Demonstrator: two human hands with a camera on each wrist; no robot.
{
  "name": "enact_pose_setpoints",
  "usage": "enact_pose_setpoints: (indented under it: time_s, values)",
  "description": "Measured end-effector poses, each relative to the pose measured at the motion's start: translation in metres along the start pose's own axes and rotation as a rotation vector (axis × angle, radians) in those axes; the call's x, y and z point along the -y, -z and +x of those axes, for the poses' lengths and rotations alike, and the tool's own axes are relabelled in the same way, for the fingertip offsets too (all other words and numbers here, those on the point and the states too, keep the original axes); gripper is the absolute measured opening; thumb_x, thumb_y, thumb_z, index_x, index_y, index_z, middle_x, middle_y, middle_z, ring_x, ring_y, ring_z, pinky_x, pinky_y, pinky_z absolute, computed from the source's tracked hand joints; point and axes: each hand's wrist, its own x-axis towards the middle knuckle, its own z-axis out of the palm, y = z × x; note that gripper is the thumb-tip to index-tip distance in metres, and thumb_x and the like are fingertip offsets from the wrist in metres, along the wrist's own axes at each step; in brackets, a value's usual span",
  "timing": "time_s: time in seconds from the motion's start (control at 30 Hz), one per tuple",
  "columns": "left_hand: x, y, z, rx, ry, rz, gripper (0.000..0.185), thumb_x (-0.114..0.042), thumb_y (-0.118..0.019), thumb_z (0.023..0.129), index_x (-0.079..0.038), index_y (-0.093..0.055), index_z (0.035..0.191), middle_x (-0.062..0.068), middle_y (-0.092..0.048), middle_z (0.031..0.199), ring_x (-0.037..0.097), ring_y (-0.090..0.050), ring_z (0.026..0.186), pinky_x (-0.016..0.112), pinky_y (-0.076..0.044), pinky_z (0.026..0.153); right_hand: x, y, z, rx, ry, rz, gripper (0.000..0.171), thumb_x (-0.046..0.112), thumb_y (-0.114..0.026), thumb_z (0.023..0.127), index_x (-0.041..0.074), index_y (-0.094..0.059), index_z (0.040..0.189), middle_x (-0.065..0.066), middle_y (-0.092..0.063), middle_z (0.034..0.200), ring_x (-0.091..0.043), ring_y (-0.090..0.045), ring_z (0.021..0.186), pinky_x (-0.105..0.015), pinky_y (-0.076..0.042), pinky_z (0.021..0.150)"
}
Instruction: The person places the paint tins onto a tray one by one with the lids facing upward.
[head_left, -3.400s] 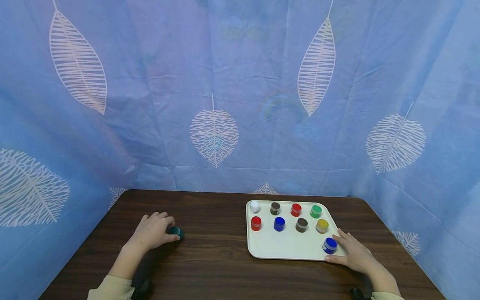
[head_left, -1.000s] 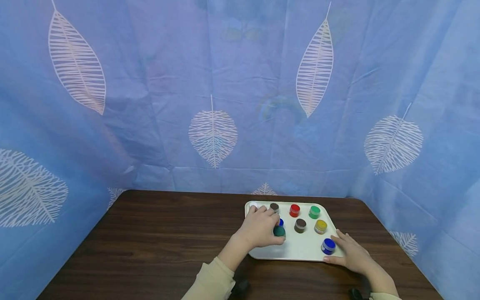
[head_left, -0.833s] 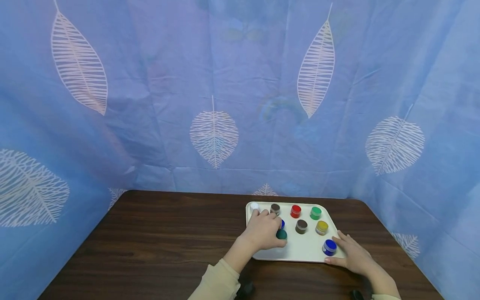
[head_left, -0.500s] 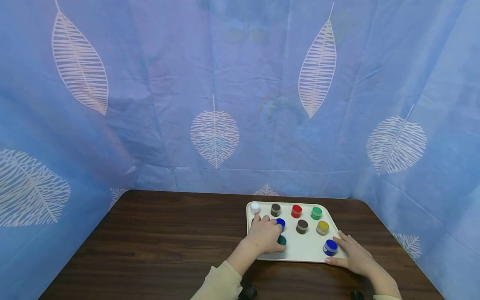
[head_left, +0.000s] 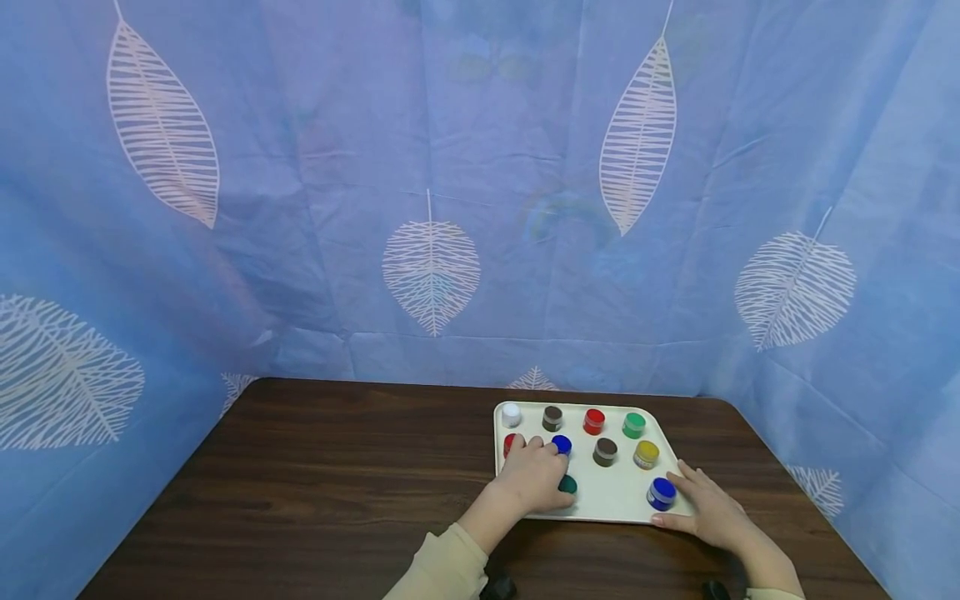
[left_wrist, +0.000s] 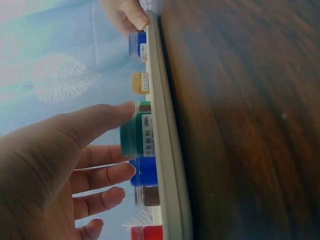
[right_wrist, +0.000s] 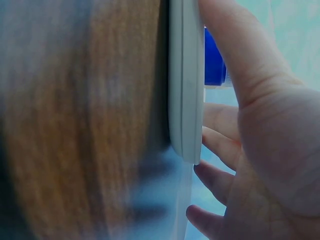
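My left hand pinches a dark green paint jar between thumb and fingers at the front middle of the white tray. In the left wrist view that jar stands against the tray floor, thumb on its near side. Just behind it are a blue jar and a red jar, the red one partly hidden by the fingers. With fingers spread, my right hand rests at the tray's front right corner, beside another blue jar. In the right wrist view its thumb lies along the tray rim.
Further jars stand in rows on the tray: white, brown, red, green, a second brown and yellow. The tray lies on a dark wooden table. A blue leaf-print cloth hangs behind.
My left hand has carried the dark green jar from the table's left side onto the tray, then shifted it slightly toward the front edge. The right hand has stayed at the tray corner.
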Motion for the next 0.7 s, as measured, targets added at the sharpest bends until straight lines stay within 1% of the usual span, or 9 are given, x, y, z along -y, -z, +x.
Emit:
enact_pose_setpoints:
  time_s: [0.13, 0.2, 0.3, 0.4, 0.47, 0.57, 0.7]
  values:
    - [0.008, 0.003, -0.003, -0.014, 0.019, -0.014, 0.052, -0.067, -0.063, 0.081, -0.030, -0.067, 0.117, -0.008, -0.067, 0.110, 0.014, -0.055, 0.095, 0.039, -0.041, 0.088, 0.000, 0.001, 0.003, 0.001, -0.003, 0.004, 0.084, 0.052, -0.073, 0.080, -0.009, -0.052, 0.134, -0.041, -0.034, 0.144, -0.064, -0.031, 0.129, -0.072, -0.037, 0.092]
    - [0.013, 0.007, -0.006, -0.032, 0.029, -0.022, 0.053, -0.069, -0.062, 0.081, -0.032, -0.066, 0.118, -0.008, -0.067, 0.109, 0.014, -0.056, 0.097, 0.040, -0.042, 0.089, 0.000, 0.001, 0.004, 0.001, -0.005, 0.006, 0.084, 0.052, -0.073, 0.079, -0.009, -0.052, 0.133, -0.041, -0.034, 0.144, -0.064, -0.031, 0.129, -0.073, -0.037, 0.092]
    - [0.023, 0.015, -0.013, -0.063, 0.053, -0.052, 0.051, -0.068, -0.061, 0.082, -0.031, -0.066, 0.118, -0.008, -0.067, 0.110, 0.016, -0.057, 0.101, 0.042, -0.043, 0.091, 0.001, 0.002, 0.006, 0.005, -0.005, 0.010, 0.085, 0.052, -0.074, 0.079, -0.009, -0.051, 0.134, -0.041, -0.034, 0.144, -0.064, -0.031, 0.129, -0.073, -0.037, 0.092]
    - [0.033, 0.024, -0.022, -0.106, 0.082, -0.092, 0.047, -0.064, -0.062, 0.085, -0.029, -0.068, 0.116, -0.007, -0.067, 0.112, 0.017, -0.058, 0.104, 0.042, -0.042, 0.089, 0.002, 0.003, 0.008, 0.022, -0.009, 0.017, 0.087, 0.053, -0.073, 0.079, -0.010, -0.049, 0.135, -0.041, -0.033, 0.144, -0.063, -0.030, 0.130, -0.073, -0.036, 0.093]
    - [0.040, 0.028, -0.029, -0.148, 0.091, -0.100, 0.045, -0.062, -0.062, 0.086, -0.028, -0.068, 0.114, -0.006, -0.067, 0.110, 0.017, -0.058, 0.103, 0.041, -0.041, 0.085, 0.003, 0.005, 0.008, 0.036, -0.017, 0.025, 0.089, 0.053, -0.072, 0.080, -0.011, -0.047, 0.136, -0.042, -0.033, 0.144, -0.063, -0.029, 0.130, -0.073, -0.035, 0.094]
    - [0.049, 0.033, -0.037, -0.212, 0.100, -0.098, 0.043, -0.060, -0.063, 0.086, -0.026, -0.069, 0.112, -0.006, -0.068, 0.105, 0.017, -0.056, 0.096, 0.037, -0.039, 0.079, 0.003, 0.010, 0.007, 0.046, -0.025, 0.044, 0.093, 0.053, -0.072, 0.080, -0.014, -0.043, 0.138, -0.043, -0.032, 0.143, -0.064, -0.028, 0.131, -0.073, -0.034, 0.095]
    - [0.063, 0.038, -0.050, -0.275, 0.127, -0.083, 0.044, -0.058, -0.062, 0.087, -0.024, -0.068, 0.115, -0.004, -0.067, 0.103, 0.017, -0.053, 0.091, 0.037, -0.038, 0.078, 0.002, 0.023, 0.002, 0.049, -0.032, 0.096, 0.095, 0.050, -0.073, 0.081, -0.016, -0.037, 0.140, -0.044, -0.030, 0.143, -0.066, -0.024, 0.130, -0.074, -0.032, 0.096]
